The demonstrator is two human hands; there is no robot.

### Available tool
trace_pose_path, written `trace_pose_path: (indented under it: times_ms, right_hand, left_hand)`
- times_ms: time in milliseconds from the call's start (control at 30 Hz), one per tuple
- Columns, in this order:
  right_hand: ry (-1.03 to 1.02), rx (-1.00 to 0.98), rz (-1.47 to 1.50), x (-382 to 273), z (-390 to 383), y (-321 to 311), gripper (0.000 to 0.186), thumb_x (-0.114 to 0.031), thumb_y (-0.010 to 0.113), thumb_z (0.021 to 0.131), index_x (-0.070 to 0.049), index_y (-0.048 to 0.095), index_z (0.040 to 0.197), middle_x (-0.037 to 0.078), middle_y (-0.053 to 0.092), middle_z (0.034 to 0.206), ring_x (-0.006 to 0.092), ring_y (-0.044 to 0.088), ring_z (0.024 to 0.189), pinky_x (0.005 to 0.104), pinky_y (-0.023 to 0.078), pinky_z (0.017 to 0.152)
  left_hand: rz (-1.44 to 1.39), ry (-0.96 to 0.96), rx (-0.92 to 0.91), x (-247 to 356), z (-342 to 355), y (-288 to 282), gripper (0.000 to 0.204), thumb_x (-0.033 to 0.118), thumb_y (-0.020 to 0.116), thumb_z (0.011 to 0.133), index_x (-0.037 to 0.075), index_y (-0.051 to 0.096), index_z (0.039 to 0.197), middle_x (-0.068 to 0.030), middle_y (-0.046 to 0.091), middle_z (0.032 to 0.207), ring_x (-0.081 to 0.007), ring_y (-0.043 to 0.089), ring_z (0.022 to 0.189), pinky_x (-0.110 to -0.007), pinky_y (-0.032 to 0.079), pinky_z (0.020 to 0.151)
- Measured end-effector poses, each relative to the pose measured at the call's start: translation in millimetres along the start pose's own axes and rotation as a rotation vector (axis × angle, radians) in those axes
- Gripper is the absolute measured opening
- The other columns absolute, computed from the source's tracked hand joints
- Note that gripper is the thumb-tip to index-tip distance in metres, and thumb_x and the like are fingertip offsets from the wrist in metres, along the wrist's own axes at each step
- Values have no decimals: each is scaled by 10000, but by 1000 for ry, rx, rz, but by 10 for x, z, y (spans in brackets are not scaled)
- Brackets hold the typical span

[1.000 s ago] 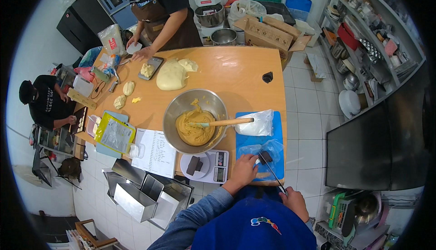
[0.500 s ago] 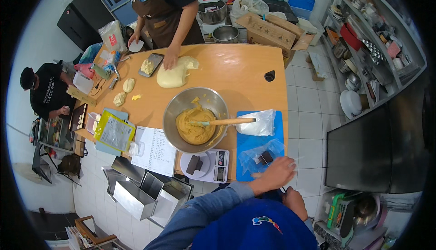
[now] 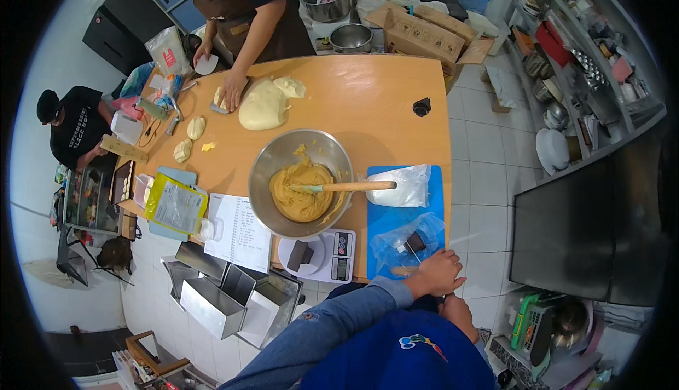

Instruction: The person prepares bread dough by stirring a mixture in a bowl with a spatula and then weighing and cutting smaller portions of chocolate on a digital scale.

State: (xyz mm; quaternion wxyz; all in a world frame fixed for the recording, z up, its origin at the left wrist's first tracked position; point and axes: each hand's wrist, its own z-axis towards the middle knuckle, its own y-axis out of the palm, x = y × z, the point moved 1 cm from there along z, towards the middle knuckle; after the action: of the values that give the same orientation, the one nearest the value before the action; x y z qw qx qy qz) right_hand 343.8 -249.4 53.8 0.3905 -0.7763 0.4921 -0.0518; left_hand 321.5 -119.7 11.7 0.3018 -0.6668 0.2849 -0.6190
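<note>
My left hand (image 3: 434, 274), its arm in a blue denim sleeve, is at the near right corner of the blue cutting board (image 3: 378, 245). Its fingers are curled, and what they hold, if anything, is hidden. Just behind it, a dark brown chocolate block (image 3: 414, 241) lies on a clear plastic bag (image 3: 390, 240), with a thin pale strip beside the block. Below the left hand, close to my body, is my right hand (image 3: 458, 316), also curled; its grip is hidden. Smaller dark chocolate pieces (image 3: 300, 255) rest on a white kitchen scale (image 3: 329, 266).
A steel bowl (image 3: 258, 190) holds tan batter and a wooden-handled spatula (image 3: 357, 186). A white bag (image 3: 410, 186) lies on the board. Across the table (image 3: 353, 100), a co-worker (image 3: 247, 22) handles butter by a dough mass (image 3: 262, 107). Metal loaf tins (image 3: 212, 308) stand below the near edge.
My left hand has shifted slightly right and down, away from the chocolate block. The co-worker's hand has moved from the dough to the butter tray.
</note>
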Motion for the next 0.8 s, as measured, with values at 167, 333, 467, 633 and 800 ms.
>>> trace_pose_path:
  times_ms: [167,333,467,633,800]
  right_hand:
    - [0,-13,20,55,55,42,322,-121,593,777,18,532,1060,253,630,796,426,620,781,506,490,689]
    - [14,-40,-23,33,93,41,292,-130,579,782,14,540,1034,247,632,800,422,624,783,512,486,689]
    - [35,-12,-59,-44,127,30,203,-154,583,803,42,558,848,257,622,758,418,626,752,500,497,651]
    - [54,-4,-45,-83,96,45,206,-169,588,807,33,558,830,251,625,778,418,626,753,497,500,654]
    - [34,-15,-26,-116,38,13,227,-184,599,806,38,562,833,257,623,766,420,626,752,494,503,660]
  left_hand:
    - [-6,12,29,-51,9,64,372,350,524,834,-8,626,847,-140,603,907,-280,533,960,-388,415,868]
    - [-6,33,15,-114,4,99,344,327,542,818,-7,617,854,-130,603,900,-284,533,941,-385,422,855]
    - [-148,71,79,-265,-31,204,316,297,554,806,-9,605,865,-135,593,933,-287,528,963,-383,420,873]
    - [-133,73,170,-262,-58,182,267,255,568,778,-5,613,816,-118,584,903,-268,518,983,-377,413,909]
    - [-118,175,176,-282,-98,273,204,207,589,769,10,598,820,-130,572,926,-273,521,996,-388,422,888]
